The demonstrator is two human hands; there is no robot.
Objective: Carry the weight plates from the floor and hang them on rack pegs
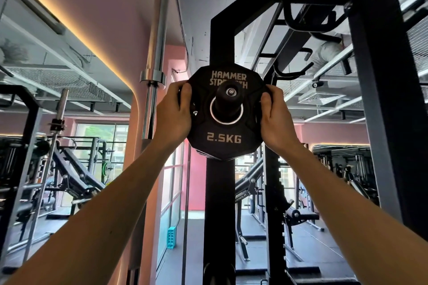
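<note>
A black 2.5 kg weight plate [224, 141] sits high up on a black rack upright [220, 203]. The rack peg [229, 95] passes through the plate's steel-ringed centre hole and points toward me. My left hand [172, 113] grips the plate's left edge, fingers curled over the rim. On the opposite edge my right hand [275, 118] grips the same way. Both arms reach up from below. Another plate edge seems to show behind this one; I cannot tell for sure.
A chrome barbell [155, 53] stands upright just left of the rack. The rack's thick right post [379, 99] and pull-up handles [308, 18] are on the right. Benches and other racks fill the room behind, with a turquoise block [171, 240] on the floor.
</note>
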